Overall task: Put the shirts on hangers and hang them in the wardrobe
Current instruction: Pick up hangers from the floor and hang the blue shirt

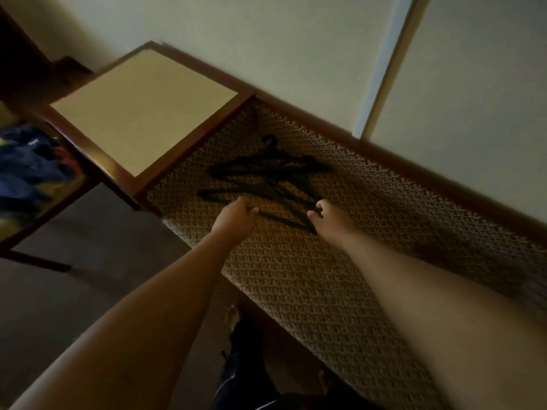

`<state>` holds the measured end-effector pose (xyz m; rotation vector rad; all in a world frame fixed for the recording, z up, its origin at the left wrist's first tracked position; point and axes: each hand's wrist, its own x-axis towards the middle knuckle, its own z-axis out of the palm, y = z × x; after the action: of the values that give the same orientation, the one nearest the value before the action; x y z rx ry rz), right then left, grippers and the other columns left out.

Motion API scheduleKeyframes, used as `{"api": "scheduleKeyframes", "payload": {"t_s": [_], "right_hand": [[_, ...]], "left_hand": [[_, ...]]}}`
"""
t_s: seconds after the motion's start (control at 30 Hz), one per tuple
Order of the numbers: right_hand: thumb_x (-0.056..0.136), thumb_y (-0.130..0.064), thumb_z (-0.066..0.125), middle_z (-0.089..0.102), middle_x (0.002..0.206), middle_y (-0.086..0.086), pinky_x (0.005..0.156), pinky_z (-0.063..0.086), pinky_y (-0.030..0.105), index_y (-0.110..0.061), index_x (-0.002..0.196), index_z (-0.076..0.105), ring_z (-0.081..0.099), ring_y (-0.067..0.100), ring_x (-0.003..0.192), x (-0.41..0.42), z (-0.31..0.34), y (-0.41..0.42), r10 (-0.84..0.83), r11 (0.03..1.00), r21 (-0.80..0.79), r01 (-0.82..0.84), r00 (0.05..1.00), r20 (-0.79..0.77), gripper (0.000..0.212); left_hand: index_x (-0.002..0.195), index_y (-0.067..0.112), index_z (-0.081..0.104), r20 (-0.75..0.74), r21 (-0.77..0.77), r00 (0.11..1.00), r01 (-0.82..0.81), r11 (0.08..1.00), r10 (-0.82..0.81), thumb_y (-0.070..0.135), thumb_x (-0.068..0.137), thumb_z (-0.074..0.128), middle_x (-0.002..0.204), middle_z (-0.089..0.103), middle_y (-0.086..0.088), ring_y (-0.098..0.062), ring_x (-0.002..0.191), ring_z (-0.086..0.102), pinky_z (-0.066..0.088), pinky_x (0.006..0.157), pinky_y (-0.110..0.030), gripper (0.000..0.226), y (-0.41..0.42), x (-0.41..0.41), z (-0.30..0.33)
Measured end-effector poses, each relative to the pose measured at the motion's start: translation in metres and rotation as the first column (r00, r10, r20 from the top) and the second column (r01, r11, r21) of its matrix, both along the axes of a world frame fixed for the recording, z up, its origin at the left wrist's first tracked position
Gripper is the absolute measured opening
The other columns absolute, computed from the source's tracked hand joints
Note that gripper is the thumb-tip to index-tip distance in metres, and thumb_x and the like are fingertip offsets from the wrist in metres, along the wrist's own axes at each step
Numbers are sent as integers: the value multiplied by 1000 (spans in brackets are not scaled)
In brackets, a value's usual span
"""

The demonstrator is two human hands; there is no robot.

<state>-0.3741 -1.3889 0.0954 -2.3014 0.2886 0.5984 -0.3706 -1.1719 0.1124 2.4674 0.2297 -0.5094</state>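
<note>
A patterned bed [310, 276] carries a loose pile of black hangers [266, 179]. The left hand [236, 216] curls round a hanger bar; the right hand [324, 216] pinches another's end. Blue clothes [32, 167] lie blurred at far left
</note>
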Motion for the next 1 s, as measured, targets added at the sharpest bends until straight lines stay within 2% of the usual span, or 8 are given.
{"api": "scheduleKeyframes", "payload": {"t_s": [0.27, 0.4, 0.5, 0.7, 0.83, 1.0], "right_hand": [[99, -37, 45, 47, 142, 8, 106, 40, 41, -18, 140, 42, 46, 26, 129, 83, -47, 69, -181, 981, -93, 173, 979, -89, 45], [99, -37, 45, 51, 137, 8, 102, 42, 38, -17, 137, 45, 50, 26, 124, 128, -70, 75, -210, 966, -159, 201, 977, -39, 43], [100, -35, 45, 49, 139, 8, 102, 43, 38, -15, 139, 44, 50, 26, 124, 169, -85, 74, -187, 959, -213, 187, 982, 20, 44], [101, -32, 42, 42, 140, 10, 104, 40, 39, -11, 138, 44, 43, 27, 127, 236, -127, 70, -94, 946, -305, 113, 993, 77, 42], [100, -23, 42, 42, 141, 11, 107, 37, 43, -11, 138, 45, 41, 30, 126, 264, -151, 63, 39, 909, -415, 30, 987, 156, 40], [91, -7, 48, 48, 130, 12, 104, 37, 45, -13, 129, 52, 44, 32, 120, 281, -163, 59, 107, 839, -542, -51, 992, 73, 38]], "left_hand": [[135, 15, 45, -102, 11, 978, 182, 983, -180, 29, 101, 43, 132, 52, -11, -27, 118, 51, 46, 98, -42, 38, 76, 120, -60], [134, 14, 46, -87, 73, 965, 253, 965, -246, 29, 101, 41, 135, 49, -14, -31, 121, 48, 45, 99, -45, 37, 92, 178, -89], [132, 13, 49, -26, 102, 965, 264, 959, -262, 27, 100, 42, 131, 51, -13, -30, 119, 48, 45, 98, -47, 35, 96, 217, -111], [132, 14, 49, 42, 135, 960, 269, 954, -277, 25, 98, 47, 129, 51, -10, -26, 117, 49, 45, 94, -39, 35, 90, 275, -152], [129, 13, 48, 38, 287, 932, 336, 897, -361, 26, 98, 46, 131, 48, -12, -30, 119, 45, 42, 95, -43, 33, 86, 297, -172], [126, 13, 52, 35, 407, 906, 372, 834, -421, 21, 95, 51, 130, 49, -13, -31, 118, 47, 39, 98, -41, 32, 83, 302, -190]]}}
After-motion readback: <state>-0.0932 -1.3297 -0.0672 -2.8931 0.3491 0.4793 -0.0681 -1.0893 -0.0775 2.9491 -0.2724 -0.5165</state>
